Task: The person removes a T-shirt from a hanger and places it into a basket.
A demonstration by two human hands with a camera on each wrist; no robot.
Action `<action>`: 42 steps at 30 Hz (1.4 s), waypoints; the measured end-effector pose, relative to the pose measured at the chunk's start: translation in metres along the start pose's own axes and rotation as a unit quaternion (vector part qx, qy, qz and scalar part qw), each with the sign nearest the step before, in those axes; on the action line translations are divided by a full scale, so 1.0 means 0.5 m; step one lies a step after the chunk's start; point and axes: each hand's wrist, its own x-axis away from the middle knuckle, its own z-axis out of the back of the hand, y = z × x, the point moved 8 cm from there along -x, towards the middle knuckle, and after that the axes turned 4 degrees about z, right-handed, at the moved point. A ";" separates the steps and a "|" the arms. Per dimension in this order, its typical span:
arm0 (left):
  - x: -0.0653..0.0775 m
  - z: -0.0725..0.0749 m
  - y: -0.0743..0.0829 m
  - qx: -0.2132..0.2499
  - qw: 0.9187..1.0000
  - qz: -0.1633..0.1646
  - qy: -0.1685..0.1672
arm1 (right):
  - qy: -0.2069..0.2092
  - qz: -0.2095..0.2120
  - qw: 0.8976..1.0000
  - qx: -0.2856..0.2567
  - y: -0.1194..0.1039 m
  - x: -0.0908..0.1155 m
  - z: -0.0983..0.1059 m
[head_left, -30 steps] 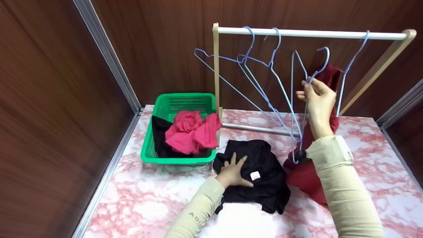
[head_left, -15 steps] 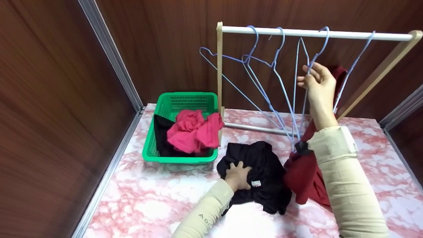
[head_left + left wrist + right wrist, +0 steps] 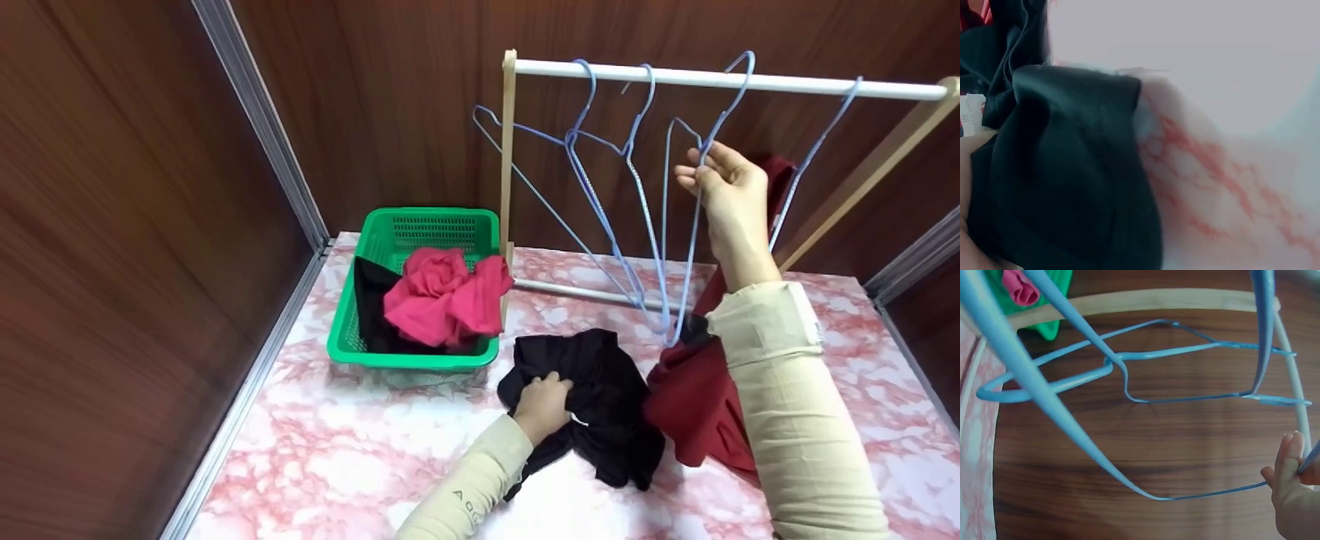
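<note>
My left hand [image 3: 544,409] grips a bunch of black cloth, part of a crumpled black garment [image 3: 600,375] with a white label, lying on the table. In the left wrist view a fold of this black garment [image 3: 1078,169] fills much of the picture, and only a strip of the hand [image 3: 968,225] shows at the edge. Up at the rack, my right hand [image 3: 727,187] pinches a blue wire hanger [image 3: 726,114] just below its hook. The hook's curve reaches over the white bar. In the right wrist view the right hand [image 3: 1292,495] is partly cut off.
Two more blue hangers hang from the left of the rack's bar [image 3: 690,76], another hanger [image 3: 814,150] at its right. A dark red garment [image 3: 697,405] lies partly behind the right forearm. A green basket [image 3: 412,361] at left holds a pink cloth [image 3: 442,300] and black cloth.
My right hand has risen, bringing the hanger's hook up over the bar. The left hand's spread fingers have curled into the black garment and bunched it.
</note>
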 end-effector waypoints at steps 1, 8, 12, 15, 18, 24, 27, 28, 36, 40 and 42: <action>-0.001 0.001 -0.002 0.015 1.000 0.000 0.004 | -0.003 -0.002 1.000 0.003 0.001 -0.001 0.001; -0.007 0.025 -0.022 0.131 0.990 -0.003 0.059 | -0.024 -0.016 1.000 0.008 0.013 -0.005 0.002; -0.015 0.065 -0.036 0.193 0.975 0.006 0.112 | -0.034 -0.027 0.999 -0.004 0.018 -0.007 0.004; -0.022 0.099 -0.049 0.246 0.958 0.023 0.144 | -0.038 -0.039 0.998 -0.016 0.022 -0.008 0.007; -0.027 0.134 -0.067 0.318 0.932 0.046 0.165 | -0.040 -0.052 0.997 -0.026 0.029 -0.010 0.010; -0.027 0.214 -0.116 0.432 0.865 0.059 0.247 | -0.042 -0.074 0.996 -0.031 0.041 -0.011 0.015; -0.023 0.255 -0.145 0.472 0.831 0.059 0.289 | -0.039 -0.076 0.996 -0.023 0.043 -0.011 0.018; -0.023 0.266 -0.156 0.485 0.819 0.064 0.298 | -0.039 -0.076 0.996 -0.020 0.043 -0.011 0.019; -0.020 0.353 -0.255 0.519 0.767 0.125 0.355 | -0.050 -0.103 0.993 0.018 0.053 -0.007 0.020; -0.020 0.393 -0.302 0.539 0.736 0.141 0.386 | -0.052 -0.094 0.988 0.114 0.053 -0.005 0.023; -0.014 0.411 -0.325 0.536 0.722 0.148 0.411 | -0.048 -0.087 0.979 0.178 0.049 -0.004 0.027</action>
